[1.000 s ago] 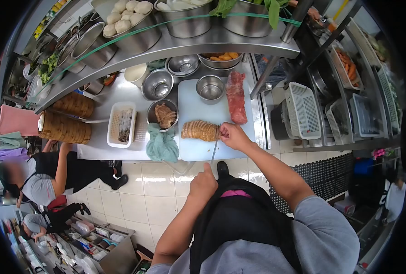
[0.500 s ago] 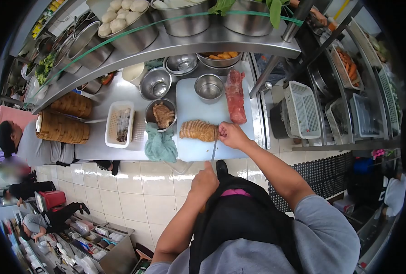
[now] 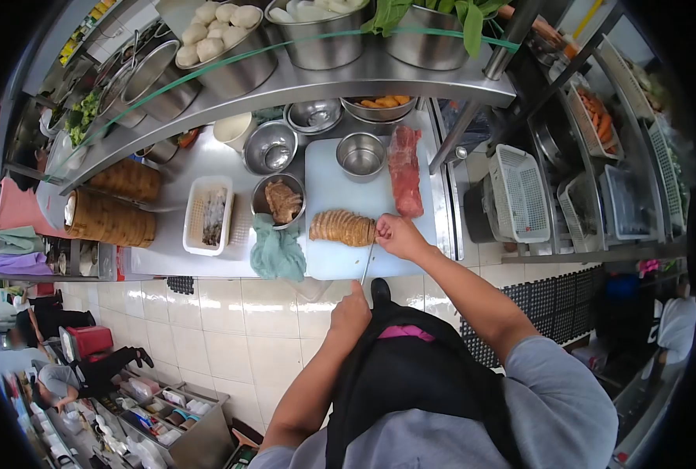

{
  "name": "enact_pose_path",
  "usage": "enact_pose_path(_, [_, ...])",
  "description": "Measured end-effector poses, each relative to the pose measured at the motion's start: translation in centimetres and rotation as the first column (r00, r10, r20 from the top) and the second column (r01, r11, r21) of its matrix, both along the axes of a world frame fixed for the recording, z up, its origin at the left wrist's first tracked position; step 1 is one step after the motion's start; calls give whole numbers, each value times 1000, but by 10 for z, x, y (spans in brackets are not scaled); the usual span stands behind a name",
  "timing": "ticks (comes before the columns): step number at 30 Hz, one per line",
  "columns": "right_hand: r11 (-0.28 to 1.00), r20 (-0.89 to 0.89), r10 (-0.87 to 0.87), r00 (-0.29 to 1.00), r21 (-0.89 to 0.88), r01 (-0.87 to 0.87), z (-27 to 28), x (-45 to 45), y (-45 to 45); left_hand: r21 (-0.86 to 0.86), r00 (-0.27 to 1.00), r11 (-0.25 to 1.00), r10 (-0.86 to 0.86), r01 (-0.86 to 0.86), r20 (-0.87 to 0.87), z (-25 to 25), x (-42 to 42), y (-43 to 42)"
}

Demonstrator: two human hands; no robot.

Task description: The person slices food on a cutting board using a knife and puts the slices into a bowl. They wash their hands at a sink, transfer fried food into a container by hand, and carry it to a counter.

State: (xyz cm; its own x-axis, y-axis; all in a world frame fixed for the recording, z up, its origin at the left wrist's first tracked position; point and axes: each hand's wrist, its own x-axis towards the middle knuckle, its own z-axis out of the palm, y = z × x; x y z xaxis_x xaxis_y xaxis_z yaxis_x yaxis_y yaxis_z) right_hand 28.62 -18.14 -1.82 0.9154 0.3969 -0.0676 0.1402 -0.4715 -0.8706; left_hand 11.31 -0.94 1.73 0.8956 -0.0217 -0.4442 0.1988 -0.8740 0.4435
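Observation:
A browned, ridged piece of meat (image 3: 340,227), cut into thin slices that still lie together, rests on the pale blue cutting board (image 3: 328,262). My right hand (image 3: 397,235) has its fingers closed at the right end of this meat. My left hand (image 3: 351,314) grips the handle of a knife (image 3: 367,264), whose blade reaches up to the meat beside my right fingertips. Small crumbs lie near the blade. A long piece of raw red meat (image 3: 405,172) lies at the board's right side, next to a steel pot (image 3: 361,155).
Left of the board are a steel bowl (image 3: 299,180) with browned meat, a green cloth (image 3: 276,250) and a white basket (image 3: 206,248). Bamboo steamers (image 3: 113,221) stand farther left. A steel shelf (image 3: 309,84) with full containers overhangs the back. Crates (image 3: 520,191) stand to the right.
My left hand and the knife have drawn slightly down toward my body. My right hand stays at the meat's end. The person beside the steamers has gone from view.

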Motion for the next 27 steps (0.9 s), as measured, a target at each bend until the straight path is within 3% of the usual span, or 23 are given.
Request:
enact_pose_path(6, [999, 5, 22, 1000, 39, -23, 0, -1, -4, -28, 1000, 1000, -8, 7, -10, 54, -8, 21])
enact_pose_path(10, [993, -46, 99, 994, -55, -101, 14, 8, -7, -62, 996, 995, 84, -82, 30, 80, -23, 55])
enact_pose_path(12, [983, -67, 156, 985, -82, -162, 15, 10, -13, -41, 988, 989, 145, -143, 50, 77, -33, 74])
enact_pose_path(14, [954, 75, 287, 955, -113, -278, 12, 14, -14, -30, 978, 983, 184, -182, 94, 71, -41, 85])
enact_pose_path(16, [931, -32, 355, 934, -77, -357, -4, 20, -17, -34, 961, 976, 220, -217, 165, 62, -58, 104])
enact_pose_path(17, [868, -51, 390, 920, -314, -385, 8, 23, -15, -11, 949, 969, 243, -246, 202, 61, -63, 108])
enact_pose_path(18, [857, 59, 424, 904, -348, -379, 0, 27, -12, -17, 937, 956, 290, -292, 196, 76, -65, 110])
enact_pose_path(19, [833, -83, 402, 912, -380, -402, 33, 27, 0, -36, 927, 948, 316, -315, 200, 71, -66, 115])
enact_pose_path(20, [833, 157, 457, 875, -421, -359, 7, 30, -5, -85, 911, 930, 367, -357, 189, 81, -68, 117])
enact_pose_path(23, [707, 56, 544, 837, -569, -421, 61, 33, 22, -121, 884, 908, 419, -402, 207, 77, -70, 126])
enact_pose_path(25, [574, 48, 657, 752, -678, -458, 70, 39, 31, -111, 896, 899, 433, -423, 95, 73, -69, 134])
enact_pose_path(27, [455, 55, 804, 592, -698, -553, 85, 52, 41, -103, 906, 910, 410, -401, 102, 63, -69, 145])
